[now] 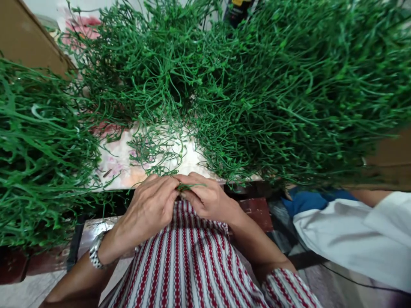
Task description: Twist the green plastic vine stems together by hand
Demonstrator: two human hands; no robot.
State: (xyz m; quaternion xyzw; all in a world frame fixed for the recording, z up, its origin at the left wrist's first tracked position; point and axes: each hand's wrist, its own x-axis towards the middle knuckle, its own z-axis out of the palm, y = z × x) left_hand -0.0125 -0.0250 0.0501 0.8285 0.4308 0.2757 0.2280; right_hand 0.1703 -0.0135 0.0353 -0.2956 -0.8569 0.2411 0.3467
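Observation:
My left hand (152,203), with a metal watch (95,251) on its wrist, is closed at the front edge of the table. Touching it fingertip to fingertip, my right hand (207,196) is closed too. Between the pinched fingers of both hands shows a thin green plastic-looking stem (192,185); the rest of it is hidden by the fingers. Just beyond my hands, a few loose green sprigs (157,149) lie scattered on the flower-patterned tabletop (118,169).
Big heaps of thin green branching stems lie to the left (38,145), at the back (167,60) and to the right (298,94). Cardboard (32,38) stands at the far left. A dark bottle-like object (237,13) is behind. Another person's white clothing (356,226) is at the right.

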